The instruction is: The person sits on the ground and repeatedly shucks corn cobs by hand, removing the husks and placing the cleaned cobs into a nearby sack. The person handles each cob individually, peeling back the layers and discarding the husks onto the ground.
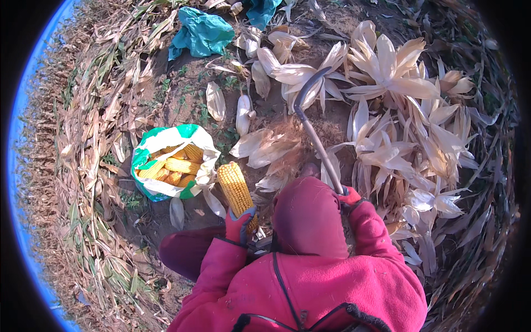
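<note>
My left hand [240, 222], in a red and grey work glove, grips the lower end of a husked yellow corn cob [235, 189]. The cob points up beside the rim of a green and white sack [209, 159], which holds several husked cobs [182, 166]. In a like glove, my right hand [349, 196] is closed on the end of a long metal tool with a hooked tip, perhaps a sickle [316, 141]. Its curved end reaches over the dry husks. My bent knee [309, 216] lies between the two hands.
Opened corn husks [390, 79] are heaped at the right. Unhusked ears [243, 114] and loose husks [269, 147] lie on the soil ahead. A crumpled teal plastic bag [203, 33] is at the upper left, with another [262, 12] near the top. Dry stalks [99, 199] line the left.
</note>
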The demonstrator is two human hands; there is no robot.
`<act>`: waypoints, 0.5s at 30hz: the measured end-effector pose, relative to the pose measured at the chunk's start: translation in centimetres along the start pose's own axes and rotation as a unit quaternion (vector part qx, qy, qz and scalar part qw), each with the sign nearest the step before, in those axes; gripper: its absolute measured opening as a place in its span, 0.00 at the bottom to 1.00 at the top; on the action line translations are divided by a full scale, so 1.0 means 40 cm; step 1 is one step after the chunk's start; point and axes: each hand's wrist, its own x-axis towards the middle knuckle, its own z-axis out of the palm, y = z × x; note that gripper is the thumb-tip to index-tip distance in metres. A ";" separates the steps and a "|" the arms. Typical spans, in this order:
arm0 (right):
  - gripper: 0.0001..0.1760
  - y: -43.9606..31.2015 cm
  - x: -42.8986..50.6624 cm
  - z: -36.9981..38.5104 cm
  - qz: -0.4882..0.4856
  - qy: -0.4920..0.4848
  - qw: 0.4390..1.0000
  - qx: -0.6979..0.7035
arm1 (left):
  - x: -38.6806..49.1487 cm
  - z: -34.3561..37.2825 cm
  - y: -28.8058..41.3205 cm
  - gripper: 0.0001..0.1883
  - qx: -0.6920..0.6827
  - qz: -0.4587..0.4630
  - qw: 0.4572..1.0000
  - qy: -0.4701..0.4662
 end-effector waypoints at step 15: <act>0.35 -0.147 0.277 0.000 -0.011 -0.262 0.917 0.299 | -0.041 -0.027 -0.007 0.18 -0.017 -0.048 0.999 -0.002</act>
